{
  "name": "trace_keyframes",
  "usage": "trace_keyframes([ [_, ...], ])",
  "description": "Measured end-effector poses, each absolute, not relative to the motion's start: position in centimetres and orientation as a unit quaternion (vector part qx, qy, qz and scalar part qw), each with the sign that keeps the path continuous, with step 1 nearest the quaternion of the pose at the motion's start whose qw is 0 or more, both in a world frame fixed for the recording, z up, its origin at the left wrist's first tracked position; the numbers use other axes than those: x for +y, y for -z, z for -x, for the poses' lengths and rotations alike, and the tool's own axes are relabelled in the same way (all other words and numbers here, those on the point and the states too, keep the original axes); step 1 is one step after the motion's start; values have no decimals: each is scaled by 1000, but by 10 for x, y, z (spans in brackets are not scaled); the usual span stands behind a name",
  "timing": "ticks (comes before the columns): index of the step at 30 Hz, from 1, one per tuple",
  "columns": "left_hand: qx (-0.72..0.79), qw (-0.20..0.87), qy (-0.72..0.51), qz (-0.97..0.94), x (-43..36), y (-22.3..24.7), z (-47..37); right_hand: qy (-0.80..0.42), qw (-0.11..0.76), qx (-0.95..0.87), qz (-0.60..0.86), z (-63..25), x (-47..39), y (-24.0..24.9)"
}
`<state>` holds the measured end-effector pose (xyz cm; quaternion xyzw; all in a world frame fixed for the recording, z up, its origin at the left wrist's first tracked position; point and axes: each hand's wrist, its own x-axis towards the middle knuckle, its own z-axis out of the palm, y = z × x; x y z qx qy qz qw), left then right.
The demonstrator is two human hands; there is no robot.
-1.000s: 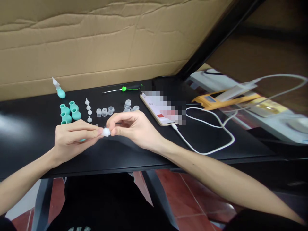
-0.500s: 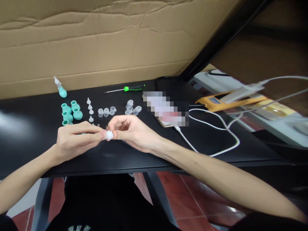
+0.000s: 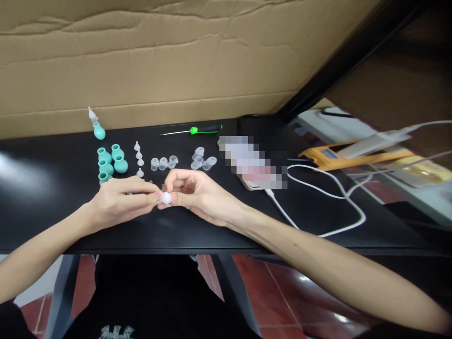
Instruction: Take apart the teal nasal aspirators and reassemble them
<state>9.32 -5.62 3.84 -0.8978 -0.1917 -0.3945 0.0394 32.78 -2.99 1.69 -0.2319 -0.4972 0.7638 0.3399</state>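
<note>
Between the fingertips of my left hand [image 3: 123, 200] and my right hand [image 3: 197, 195] is a small white rounded plastic piece [image 3: 166, 198]. Both hands pinch it just above the black table, and fingers cover part of it. Behind my left hand stand several turquoise rubber bulbs [image 3: 120, 164] with open necks. A row of small white pointed tips [image 3: 140, 156] lies just beyond my fingers. Farther right are clear plastic collars [image 3: 163, 163] and a second group of clear collars [image 3: 198, 163]. One bulb [image 3: 99, 132] at the back carries a clear collar and a white tip.
A green and black screwdriver [image 3: 193, 130] lies near the cardboard wall [image 3: 158, 70]. To the right, a phone [image 3: 252, 165] with a blurred screen is plugged into a white cable [image 3: 282, 214]. A yellow-orange device [image 3: 325, 157] lies beyond the cable loops.
The whole view has shifted slightly, so the things on the table appear farther right. Both hands keep their pinch on the white piece, with only slight finger movement.
</note>
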Motion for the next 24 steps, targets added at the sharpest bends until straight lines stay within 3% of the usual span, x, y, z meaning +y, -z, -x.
trace_keyframes([
  [13, -194, 13, 407, 892, -47, -39, -91, -603, 440, -629, 218, -328, -19, -16],
  [19, -214, -19, 340, 916, -32, -50, -80, -520, 468, -677, 228, -321, -18, -15],
  [24, -218, -18, 355, 909, -19, -55, -69, -367, 453, -772, 252, -329, -7, -9],
])
